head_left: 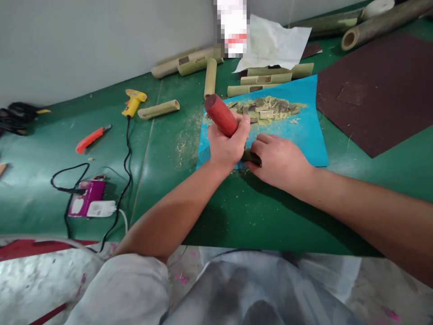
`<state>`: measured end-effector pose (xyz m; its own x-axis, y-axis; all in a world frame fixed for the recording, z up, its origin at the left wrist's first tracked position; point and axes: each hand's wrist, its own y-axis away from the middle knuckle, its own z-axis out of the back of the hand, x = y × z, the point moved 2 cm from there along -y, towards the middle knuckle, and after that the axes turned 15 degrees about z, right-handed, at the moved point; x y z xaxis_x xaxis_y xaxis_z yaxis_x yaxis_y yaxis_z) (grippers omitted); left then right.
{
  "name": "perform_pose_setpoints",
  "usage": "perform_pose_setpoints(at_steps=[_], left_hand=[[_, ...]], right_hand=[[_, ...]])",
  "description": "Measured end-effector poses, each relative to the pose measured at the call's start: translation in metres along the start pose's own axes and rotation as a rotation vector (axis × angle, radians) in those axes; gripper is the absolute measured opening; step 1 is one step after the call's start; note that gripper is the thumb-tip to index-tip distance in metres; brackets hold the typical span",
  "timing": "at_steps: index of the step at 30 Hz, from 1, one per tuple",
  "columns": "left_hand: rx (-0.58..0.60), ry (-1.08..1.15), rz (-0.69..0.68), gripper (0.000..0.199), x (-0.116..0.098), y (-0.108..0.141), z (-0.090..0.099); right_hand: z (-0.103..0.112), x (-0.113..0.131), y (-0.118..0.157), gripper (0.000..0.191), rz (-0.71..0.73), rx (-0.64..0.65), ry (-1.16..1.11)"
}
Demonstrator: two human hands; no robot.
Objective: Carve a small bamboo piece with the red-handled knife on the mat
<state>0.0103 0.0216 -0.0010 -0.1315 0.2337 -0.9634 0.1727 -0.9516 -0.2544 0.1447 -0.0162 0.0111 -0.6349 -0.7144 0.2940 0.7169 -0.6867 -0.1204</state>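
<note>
My left hand (226, 143) is closed around a thick red round handle (220, 113), whose end points up and away to the left. The other end of this tool is hidden behind the fingers. Close beside it, my right hand (282, 159) grips a short dark green bamboo piece (251, 157); most of that piece is covered by the hands. Both hands rest over the near edge of a blue sheet (313, 135). Beyond them on the sheet lies a heap of bamboo chips and shavings (267, 112).
At the back lie cut bamboo tubes (265, 80), a white paper sheet (274, 43) and a thick bamboo pole (385, 25). A dark brown sheet (382, 95) covers the right. Leftward are a yellow glue gun (134, 103), an orange utility knife (91, 139) and a purple power strip (88, 196).
</note>
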Motion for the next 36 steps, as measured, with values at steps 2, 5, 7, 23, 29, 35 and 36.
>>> perform_pose_setpoints(at_steps=[2, 5, 7, 23, 29, 35, 36], left_hand=[[0.006, 0.007, 0.000, 0.049, 0.000, -0.001, -0.001], [0.025, -0.011, -0.029, 0.049, 0.001, -0.004, -0.003], [0.044, -0.020, -0.031, 0.049, 0.003, -0.006, -0.004], [0.027, 0.033, -0.023, 0.053, 0.004, -0.004, 0.000], [0.031, 0.044, -0.057, 0.050, 0.002, -0.002, -0.001], [0.133, 0.016, -0.006, 0.050, 0.000, 0.000, -0.002], [0.146, 0.021, 0.029, 0.049, 0.001, 0.000, -0.002]], right_hand=[[0.000, 0.000, 0.000, 0.021, 0.000, 0.004, -0.009], [-0.001, 0.002, -0.002, 0.020, -0.006, 0.014, -0.034], [-0.002, 0.003, -0.003, 0.020, -0.006, 0.026, -0.046], [0.000, 0.001, 0.001, 0.016, 0.009, -0.008, -0.001], [0.002, 0.001, 0.001, 0.014, -0.005, 0.002, -0.022], [-0.001, -0.002, 0.001, 0.008, -0.020, -0.033, -0.122], [-0.001, -0.004, 0.001, 0.008, -0.024, -0.042, -0.134]])
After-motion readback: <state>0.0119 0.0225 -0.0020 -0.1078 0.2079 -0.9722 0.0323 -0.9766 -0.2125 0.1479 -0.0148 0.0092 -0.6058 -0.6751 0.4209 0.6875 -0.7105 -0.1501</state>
